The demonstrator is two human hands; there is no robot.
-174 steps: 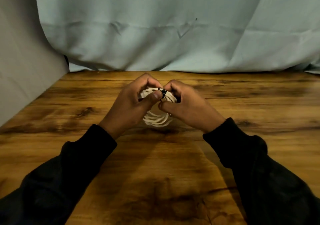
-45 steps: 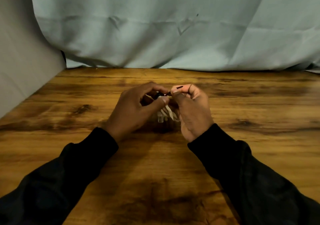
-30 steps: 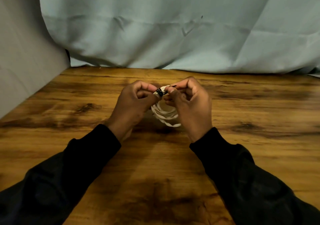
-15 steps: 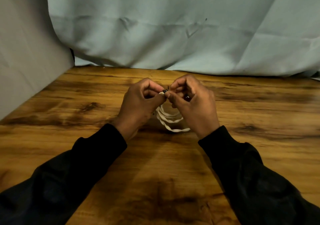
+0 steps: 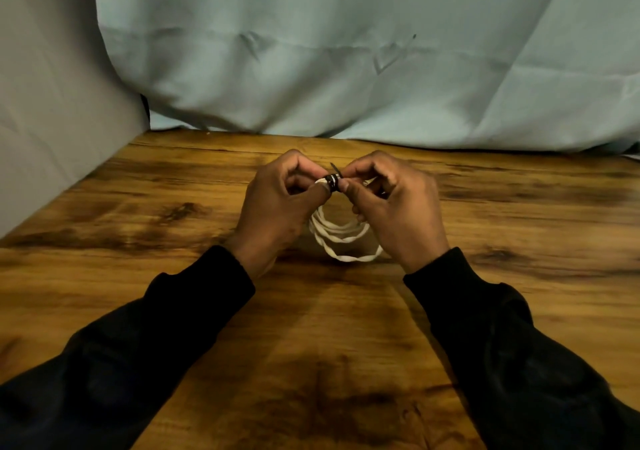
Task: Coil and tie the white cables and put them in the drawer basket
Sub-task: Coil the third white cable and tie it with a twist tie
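White cable (image 5: 341, 238), coiled into several loops, held upright between both hands over middle of wooden table (image 5: 173, 276). Lowest loop close to tabletop; contact not clear from this angle. Upper arc of coil hidden behind fingers.

Black tie (image 5: 333, 182) wrapped around top of coil in a few turns, white strands showing between wraps. Short free end of tie sticking up and toward far side, just above wrap.

Left hand (image 5: 277, 207): fingers curled, thumb and forefinger pinching coil just left of tie. Right hand (image 5: 394, 207): fingers curled, thumb and forefinger pinching at tie from right side. Thumbs of both hands nearly touching at wrap. Whether right fingertips grip tie itself or cable beside it: cannot tell.

Black sleeves (image 5: 173, 328) on both forearms, reaching in from near edge.

Pale blue cloth (image 5: 346, 51) hanging along far edge of table, creased. Grey wall (image 5: 52, 103) at left. Drawer basket not in view.
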